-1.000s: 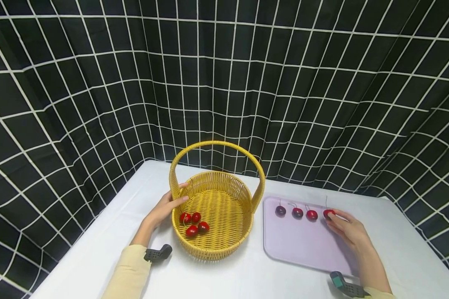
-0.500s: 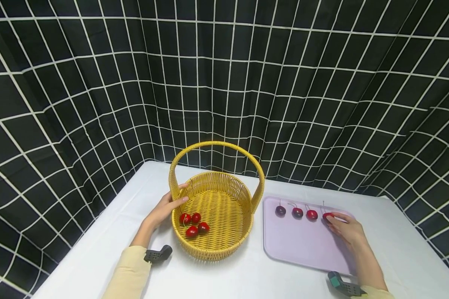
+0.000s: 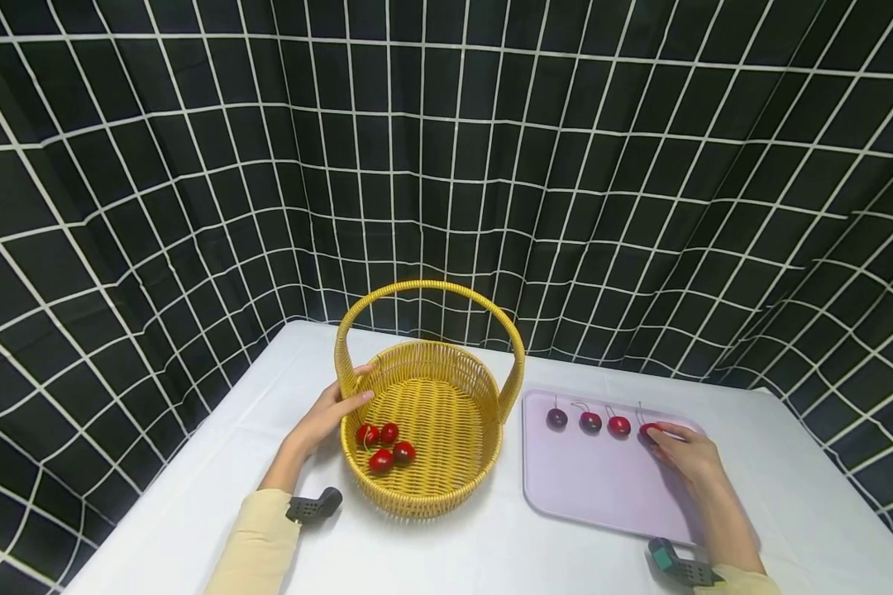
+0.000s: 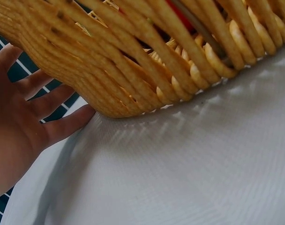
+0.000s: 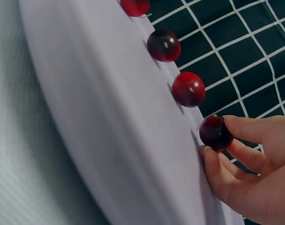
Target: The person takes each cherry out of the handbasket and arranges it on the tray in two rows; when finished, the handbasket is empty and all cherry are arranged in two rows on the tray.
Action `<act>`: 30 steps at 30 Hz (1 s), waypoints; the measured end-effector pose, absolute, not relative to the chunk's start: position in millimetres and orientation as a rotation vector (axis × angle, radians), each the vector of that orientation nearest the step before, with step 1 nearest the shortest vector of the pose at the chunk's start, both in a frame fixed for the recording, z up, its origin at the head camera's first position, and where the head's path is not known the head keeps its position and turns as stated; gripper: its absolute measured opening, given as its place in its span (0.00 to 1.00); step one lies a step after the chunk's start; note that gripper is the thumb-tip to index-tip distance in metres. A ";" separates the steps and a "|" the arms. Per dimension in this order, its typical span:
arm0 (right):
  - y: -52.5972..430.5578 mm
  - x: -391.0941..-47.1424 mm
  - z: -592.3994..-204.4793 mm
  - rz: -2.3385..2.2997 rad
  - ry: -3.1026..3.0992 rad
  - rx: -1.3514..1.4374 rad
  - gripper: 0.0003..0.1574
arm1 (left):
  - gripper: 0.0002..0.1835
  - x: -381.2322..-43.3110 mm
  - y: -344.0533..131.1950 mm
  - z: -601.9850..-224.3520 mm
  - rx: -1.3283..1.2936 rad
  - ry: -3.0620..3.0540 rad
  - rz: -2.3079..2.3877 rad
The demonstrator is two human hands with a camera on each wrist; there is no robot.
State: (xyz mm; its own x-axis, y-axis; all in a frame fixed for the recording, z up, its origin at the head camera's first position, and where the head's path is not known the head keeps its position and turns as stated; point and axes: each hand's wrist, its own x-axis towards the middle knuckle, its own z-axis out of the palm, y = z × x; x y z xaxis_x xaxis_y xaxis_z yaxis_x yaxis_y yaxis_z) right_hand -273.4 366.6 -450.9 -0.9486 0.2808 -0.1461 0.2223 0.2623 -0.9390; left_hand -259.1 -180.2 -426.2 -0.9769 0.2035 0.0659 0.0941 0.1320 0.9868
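Observation:
My left hand holds the left side of a yellow wicker basket beside its tall arched handle, thumb over the rim. In the left wrist view its fingers spread against the woven outer wall. Several red cherries lie in the left front of the basket. At the right, my right hand pinches a dark red cherry between thumb and fingertips, close over the back part of a pale purple tray. Its thin stem points up. Three more stemmed cherries line up to its left on the tray.
Basket and tray stand side by side on a white cloth-covered table, with a narrow gap between them. A black curtain with a white grid hangs behind and along both sides. Each wrist wears a dark camera mount.
My right hand has shifted slightly left and lower with its cherry, closer to the row on the tray. The left hand and basket stay in place.

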 end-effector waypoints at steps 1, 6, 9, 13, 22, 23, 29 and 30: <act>366.1 -273.1 -450.5 1.805 -2.463 -0.493 0.36 | 0.32 -259.1 -180.2 -426.2 0.303 2.299 1.992; 366.4 -272.7 -449.0 1.747 -2.525 -0.483 0.36 | 0.32 -259.4 -179.5 -426.0 0.305 2.304 1.980; 366.2 -271.8 -448.2 1.730 -2.531 -0.481 0.35 | 0.32 -259.8 -179.2 -425.4 0.307 2.314 1.976; 364.4 -270.5 -447.3 1.701 -2.539 -0.485 0.33 | 0.32 -260.4 -179.0 -425.3 0.303 2.318 1.968; 360.4 -267.3 -443.0 1.688 -2.511 -0.523 0.32 | 0.32 -276.4 -185.2 -451.5 0.289 2.310 1.993; 360.1 -266.8 -442.5 1.692 -2.505 -0.526 0.32 | 0.32 -277.2 -185.6 -453.3 0.291 2.316 1.990; 360.1 -265.7 -440.9 1.683 -2.487 -0.556 0.31 | 0.33 -278.4 -186.5 -457.0 0.277 2.346 1.982; 360.5 -265.8 -441.2 1.677 -2.485 -0.577 0.31 | 0.33 -278.2 -186.7 -456.8 0.281 2.348 1.982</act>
State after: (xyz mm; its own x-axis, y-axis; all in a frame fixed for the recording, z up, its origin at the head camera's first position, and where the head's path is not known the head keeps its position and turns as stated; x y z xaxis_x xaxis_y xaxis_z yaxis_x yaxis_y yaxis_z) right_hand -265.8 360.5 -441.2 -0.9247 0.3558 -0.1353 0.2586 0.3262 -0.9092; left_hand -278.2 -186.7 -456.8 -0.9819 0.1745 0.0739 0.1022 0.1588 0.9820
